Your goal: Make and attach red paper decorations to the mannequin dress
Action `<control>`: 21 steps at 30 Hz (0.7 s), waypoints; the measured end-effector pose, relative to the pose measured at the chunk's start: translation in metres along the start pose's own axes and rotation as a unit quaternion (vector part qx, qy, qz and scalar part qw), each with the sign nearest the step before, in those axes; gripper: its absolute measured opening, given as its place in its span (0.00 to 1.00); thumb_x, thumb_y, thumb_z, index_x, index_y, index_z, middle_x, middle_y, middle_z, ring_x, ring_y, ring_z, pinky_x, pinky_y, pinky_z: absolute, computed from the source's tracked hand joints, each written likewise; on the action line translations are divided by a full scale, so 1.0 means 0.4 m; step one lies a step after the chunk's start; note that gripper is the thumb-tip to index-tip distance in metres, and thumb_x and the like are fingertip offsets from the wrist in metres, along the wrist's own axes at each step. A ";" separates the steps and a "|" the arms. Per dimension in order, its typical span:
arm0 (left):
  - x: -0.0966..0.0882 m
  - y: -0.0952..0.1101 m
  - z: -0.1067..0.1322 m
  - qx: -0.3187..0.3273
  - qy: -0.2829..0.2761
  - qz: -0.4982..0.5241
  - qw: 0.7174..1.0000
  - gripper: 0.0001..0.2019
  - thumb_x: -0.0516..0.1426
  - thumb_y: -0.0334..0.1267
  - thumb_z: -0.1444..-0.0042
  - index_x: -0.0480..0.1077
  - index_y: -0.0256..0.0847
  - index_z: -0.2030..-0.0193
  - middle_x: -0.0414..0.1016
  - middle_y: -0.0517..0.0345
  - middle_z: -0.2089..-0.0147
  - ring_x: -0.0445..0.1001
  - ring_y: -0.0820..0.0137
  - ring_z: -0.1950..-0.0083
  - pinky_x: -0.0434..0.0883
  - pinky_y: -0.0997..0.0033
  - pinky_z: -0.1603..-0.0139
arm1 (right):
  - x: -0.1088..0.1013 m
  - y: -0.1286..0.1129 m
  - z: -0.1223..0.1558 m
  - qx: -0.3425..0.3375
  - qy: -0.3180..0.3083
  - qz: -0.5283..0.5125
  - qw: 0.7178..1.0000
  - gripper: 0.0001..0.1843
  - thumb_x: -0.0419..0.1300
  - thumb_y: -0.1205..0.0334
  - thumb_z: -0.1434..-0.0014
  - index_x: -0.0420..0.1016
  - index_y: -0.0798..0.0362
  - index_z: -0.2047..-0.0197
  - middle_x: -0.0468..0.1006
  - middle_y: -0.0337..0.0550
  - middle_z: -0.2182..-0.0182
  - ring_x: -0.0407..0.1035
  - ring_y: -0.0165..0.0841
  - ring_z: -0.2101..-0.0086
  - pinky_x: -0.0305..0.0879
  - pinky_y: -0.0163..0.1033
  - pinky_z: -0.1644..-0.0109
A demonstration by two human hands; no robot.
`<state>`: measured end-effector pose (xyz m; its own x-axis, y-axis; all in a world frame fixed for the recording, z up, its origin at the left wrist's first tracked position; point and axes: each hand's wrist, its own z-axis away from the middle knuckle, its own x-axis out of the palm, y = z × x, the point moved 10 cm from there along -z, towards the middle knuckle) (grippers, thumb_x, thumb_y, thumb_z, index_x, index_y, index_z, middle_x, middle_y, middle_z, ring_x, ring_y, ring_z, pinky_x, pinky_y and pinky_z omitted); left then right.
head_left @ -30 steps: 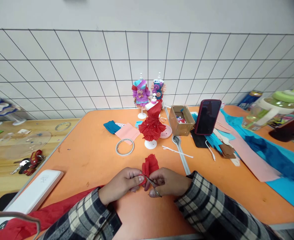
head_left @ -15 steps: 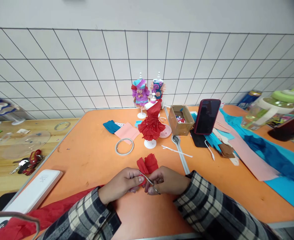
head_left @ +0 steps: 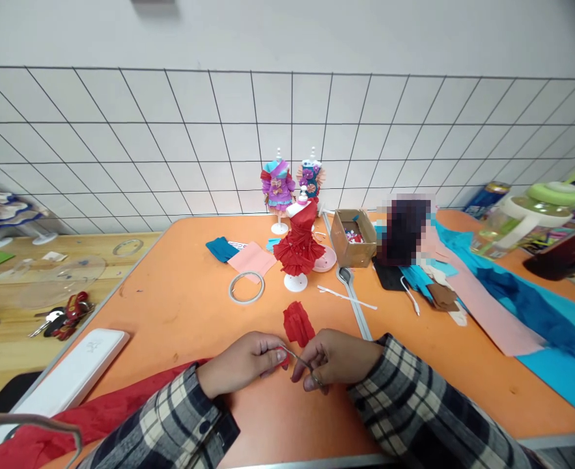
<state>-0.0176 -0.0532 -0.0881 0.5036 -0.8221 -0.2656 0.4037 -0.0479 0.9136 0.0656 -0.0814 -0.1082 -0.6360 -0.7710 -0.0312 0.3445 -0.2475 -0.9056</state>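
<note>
Low in the head view, my left hand (head_left: 248,360) pinches a small red crepe-paper piece (head_left: 283,357) between thumb and fingers. My right hand (head_left: 333,358) grips a slim silver tool that looks like small scissors (head_left: 299,360); its tip reaches the red piece at my left fingertips. Fingers partly cover its handle end. Just beyond my hands, a crumpled red paper scrap (head_left: 297,324) lies on the orange table. Farther back stands a miniature dress form in a ruffled red dress (head_left: 299,241) on a white base.
Two more dressed forms (head_left: 278,185) stand behind. A roll of tape (head_left: 246,287), pink paper (head_left: 252,259) and a cardboard box (head_left: 353,238) lie around. Blue and pink sheets (head_left: 492,306) cover the right side. A white power bank (head_left: 84,365) and long red paper (head_left: 135,397) are at left.
The tool has shifted slightly right and down with my right hand. A red portion beyond my left fingers no longer shows; one red scrap remains on the table there. The view tilted a little.
</note>
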 end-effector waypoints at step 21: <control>-0.046 0.097 0.154 0.102 0.187 -0.351 0.912 0.20 0.62 0.38 0.46 0.69 0.49 0.45 0.71 0.52 0.44 0.69 0.57 0.43 0.67 0.55 0.42 | -0.260 -0.001 0.189 0.065 0.354 0.342 0.868 0.09 0.58 0.58 0.41 0.75 0.51 0.59 0.73 0.37 0.75 0.67 0.31 0.71 0.55 0.35 0.68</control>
<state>-0.0584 -0.0747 -0.0289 0.4166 -0.3003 -0.8581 0.5949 -0.6236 0.5071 0.1841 -0.0455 -0.0727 -0.5015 -0.2207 -0.8365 0.8545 0.0252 -0.5189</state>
